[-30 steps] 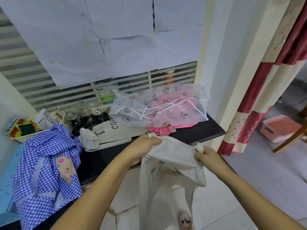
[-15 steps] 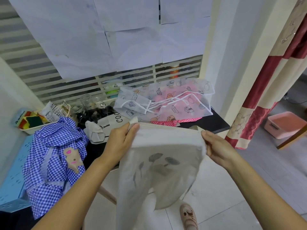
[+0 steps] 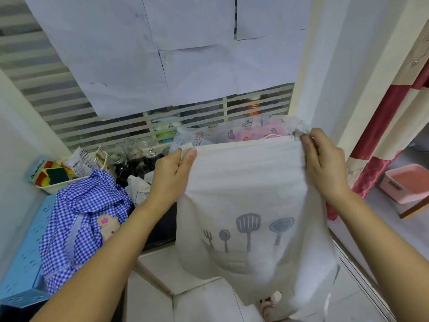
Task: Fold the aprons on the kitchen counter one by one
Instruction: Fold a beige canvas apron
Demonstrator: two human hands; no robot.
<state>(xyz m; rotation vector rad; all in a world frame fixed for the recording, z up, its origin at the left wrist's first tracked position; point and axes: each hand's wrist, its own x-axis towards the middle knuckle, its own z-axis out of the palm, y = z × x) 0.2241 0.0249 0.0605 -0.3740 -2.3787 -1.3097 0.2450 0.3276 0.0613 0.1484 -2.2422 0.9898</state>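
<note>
A cream apron (image 3: 250,187) printed with grey kitchen utensils hangs spread in the air in front of the dark counter (image 3: 162,231). My left hand (image 3: 171,175) pinches its top left corner and my right hand (image 3: 322,163) pinches its top right corner. The cloth drops past the counter edge toward the floor. A blue checked apron (image 3: 79,214) with a bear patch lies crumpled on the counter's left. A translucent printed apron (image 3: 234,133) over pink cloth shows just above the held apron's top edge. A folded cream cloth (image 3: 139,189) peeks out beside my left wrist.
Glass jars (image 3: 130,147) and a tray of sponges (image 3: 55,177) stand at the counter's back left, under a slatted window. A blue plastic unit (image 3: 21,259) is at far left. A red-and-cream curtain (image 3: 380,140) and a pink tub (image 3: 408,184) are on the right.
The apron was bunched between my hands; both hands have moved apart and upward, and the apron now hangs spread flat with its utensil print facing me.
</note>
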